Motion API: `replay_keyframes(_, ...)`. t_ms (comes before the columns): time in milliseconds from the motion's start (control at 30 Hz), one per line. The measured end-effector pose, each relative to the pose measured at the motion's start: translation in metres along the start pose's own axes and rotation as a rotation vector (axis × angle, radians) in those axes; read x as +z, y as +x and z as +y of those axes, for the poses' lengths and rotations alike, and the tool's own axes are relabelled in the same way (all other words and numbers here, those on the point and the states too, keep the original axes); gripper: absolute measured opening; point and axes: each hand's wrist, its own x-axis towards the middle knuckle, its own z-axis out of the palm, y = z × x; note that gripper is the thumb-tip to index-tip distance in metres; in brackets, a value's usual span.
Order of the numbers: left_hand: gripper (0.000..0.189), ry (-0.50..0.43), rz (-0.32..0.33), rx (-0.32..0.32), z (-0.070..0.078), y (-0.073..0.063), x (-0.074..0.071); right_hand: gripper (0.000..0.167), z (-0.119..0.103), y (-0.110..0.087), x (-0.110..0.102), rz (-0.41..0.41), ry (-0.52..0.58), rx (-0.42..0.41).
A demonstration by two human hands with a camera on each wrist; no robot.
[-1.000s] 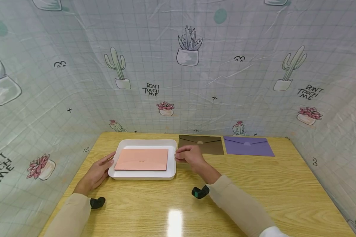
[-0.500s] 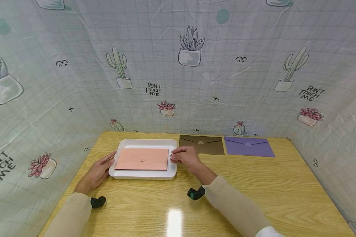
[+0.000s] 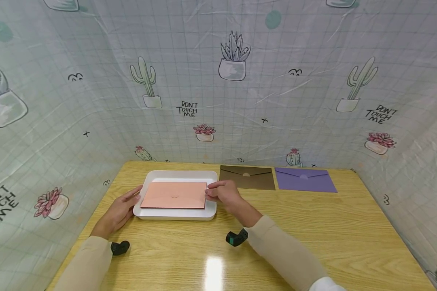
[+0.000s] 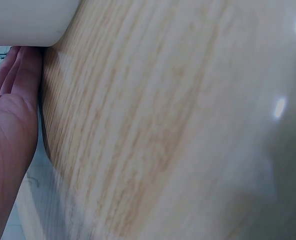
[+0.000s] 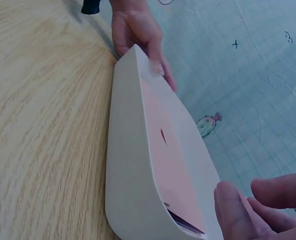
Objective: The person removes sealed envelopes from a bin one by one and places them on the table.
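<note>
A salmon-pink envelope (image 3: 173, 195) lies flat in a shallow white tray (image 3: 175, 215). A thin dark layer shows under its near edge. My left hand (image 3: 118, 210) rests along the tray's left side, fingers fairly straight and the fingertips at the rim; the left wrist view has them partly behind the tray wall. Over the tray's right rim reaches my right hand (image 3: 227, 195), its fingertips right at the envelope's right edge. In the right wrist view, the thumb and fingers of the right hand (image 5: 258, 210) are apart, and no paper shows between them.
Beyond the right hand, a brown envelope (image 3: 247, 178) lies at the back of the wooden table (image 3: 295, 230). A purple envelope (image 3: 306, 180) is beside it on the right. A curtain (image 3: 262, 93) printed with cacti encloses the back and sides.
My right hand has moved left, from the tray's right rim to the envelope's right edge. The left hand, the tray and the envelopes stay where they were.
</note>
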Motion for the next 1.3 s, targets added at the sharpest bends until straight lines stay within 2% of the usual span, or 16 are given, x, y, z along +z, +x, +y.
replay_keyframes(333, 0.059, 0.006, 0.009, -0.005, -0.001, 0.002, 0.000, 0.031, 0.004, -0.001, 0.012, 0.030, -0.010, 0.019)
replay_keyframes(733, 0.059, -0.011, 0.007, -0.004, 0.000, 0.001, 0.001, 0.038, 0.001, -0.003, 0.024, 0.073, 0.038, 0.005)
replay_keyframes(1167, 0.059, 0.007, 0.009, 0.006, 0.000, 0.000, -0.001, 0.063, 0.006, 0.003, 0.032, 0.013, 0.084, 0.005)
replay_keyframes(1300, 0.060, 0.006, 0.013, 0.006, 0.000, -0.002, -0.002, 0.063, 0.009, 0.003, 0.034, 0.021, 0.090, 0.015)
